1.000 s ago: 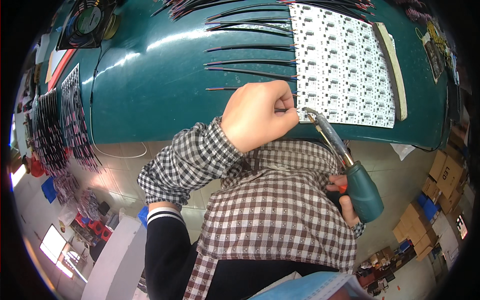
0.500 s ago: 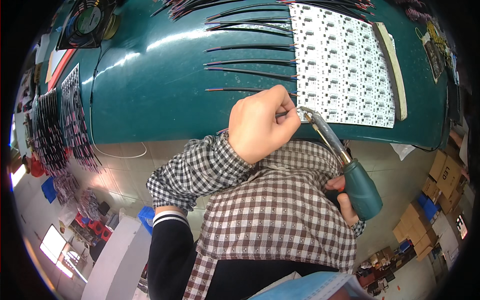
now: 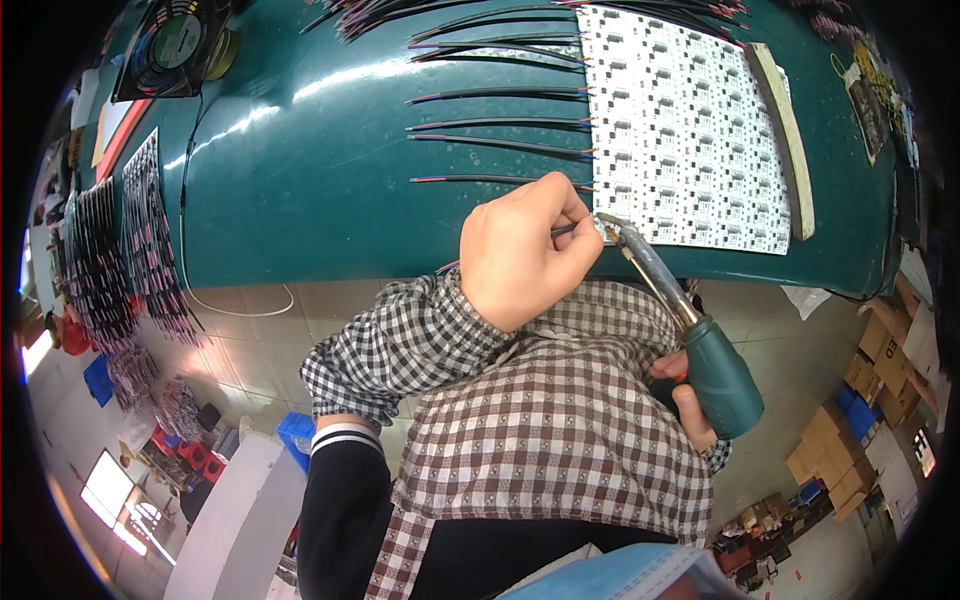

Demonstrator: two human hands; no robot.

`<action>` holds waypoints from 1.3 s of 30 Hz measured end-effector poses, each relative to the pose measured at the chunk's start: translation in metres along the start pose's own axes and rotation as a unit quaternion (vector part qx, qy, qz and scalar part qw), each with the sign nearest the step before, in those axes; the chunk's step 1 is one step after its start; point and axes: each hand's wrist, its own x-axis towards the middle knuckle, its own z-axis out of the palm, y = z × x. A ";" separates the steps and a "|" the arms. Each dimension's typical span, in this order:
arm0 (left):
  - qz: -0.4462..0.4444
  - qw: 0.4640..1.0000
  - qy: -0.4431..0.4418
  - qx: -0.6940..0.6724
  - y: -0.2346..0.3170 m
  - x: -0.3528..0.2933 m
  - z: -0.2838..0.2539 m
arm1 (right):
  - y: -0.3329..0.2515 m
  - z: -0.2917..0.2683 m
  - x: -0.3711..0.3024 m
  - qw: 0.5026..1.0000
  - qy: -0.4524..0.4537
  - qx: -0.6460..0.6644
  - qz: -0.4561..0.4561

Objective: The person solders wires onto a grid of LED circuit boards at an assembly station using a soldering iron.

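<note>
My left hand (image 3: 525,250) is closed in a pinch on a thin black cable (image 3: 563,231) at the near left corner of a white circuit board panel (image 3: 690,130). The cable's coloured wire end (image 3: 448,267) shows behind the hand. In my right hand (image 3: 695,410), partly hidden, is a soldering iron (image 3: 725,375) with a green handle. Its bent tip (image 3: 610,219) reaches the panel's corner, close to my left fingertips; whether it touches the wire cannot be made out. Several more black cables (image 3: 500,123) run out leftward from the panel's left edge.
A pale bar (image 3: 785,140) lies along the panel's right edge. A black fan (image 3: 178,45) stands at the far left. Cable-covered panels (image 3: 100,265) hang over the table's left edge. More cables (image 3: 400,15) lie at the back. Cardboard boxes (image 3: 830,450) stand on the right.
Almost nothing differs. My left hand and sleeve have shifted very slightly to the right; the iron tip stays at the panel's corner. At the far right, an arm has come into view near the boxes.
</note>
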 end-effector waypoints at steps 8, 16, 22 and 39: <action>-0.004 1.000 0.011 0.004 0.001 -0.002 0.001 | -0.010 0.001 0.002 1.000 -0.003 -0.017 0.013; -0.009 1.000 0.008 0.006 0.001 -0.001 -0.001 | -0.009 0.002 0.000 1.000 0.002 -0.011 -0.006; -0.003 1.000 0.008 0.005 0.000 0.000 -0.001 | -0.025 0.007 0.001 0.996 -0.009 -0.029 0.079; -0.016 0.999 -0.036 -0.016 -0.002 0.001 -0.009 | -0.010 -0.001 -0.004 0.998 -0.050 -0.028 0.034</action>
